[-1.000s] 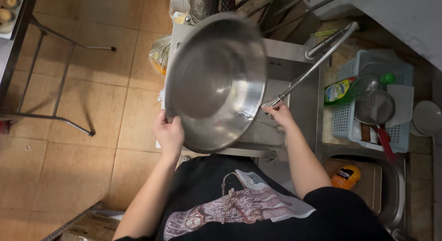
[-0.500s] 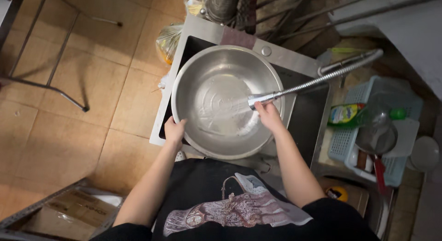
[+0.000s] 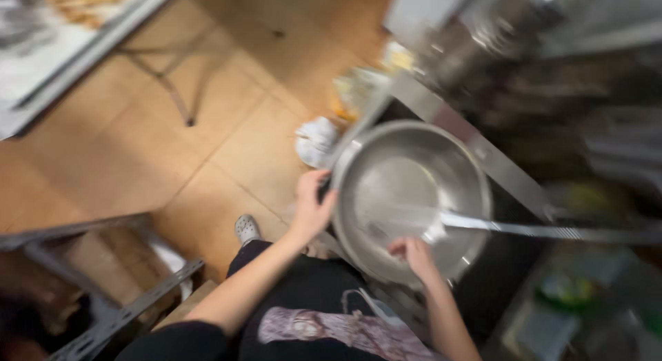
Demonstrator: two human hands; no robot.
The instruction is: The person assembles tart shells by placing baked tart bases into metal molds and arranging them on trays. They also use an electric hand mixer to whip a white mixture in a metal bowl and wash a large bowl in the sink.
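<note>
A large stainless steel bowl (image 3: 407, 175) sits in a metal sink (image 3: 448, 119). My left hand (image 3: 312, 206) grips the bowl's left rim. My right hand (image 3: 412, 254) is at the bowl's near edge, fingers curled near the head of a flexible metal faucet hose (image 3: 524, 228); blur hides whether it holds the hose. The hose reaches in from the right and water sprays into the bowl. The whole frame is motion-blurred.
Tan floor tiles (image 3: 172, 161) spread to the left. A folding table (image 3: 62, 51) stands at top left, a metal rack (image 3: 103, 292) at lower left. A white bag (image 3: 316, 140) lies by the sink. Blurred pots and containers crowd the right side.
The view has swung left and blurred. The bowl, earlier tilted up in both hands, now lies lower in the sink, with water spraying into it from the hose.
</note>
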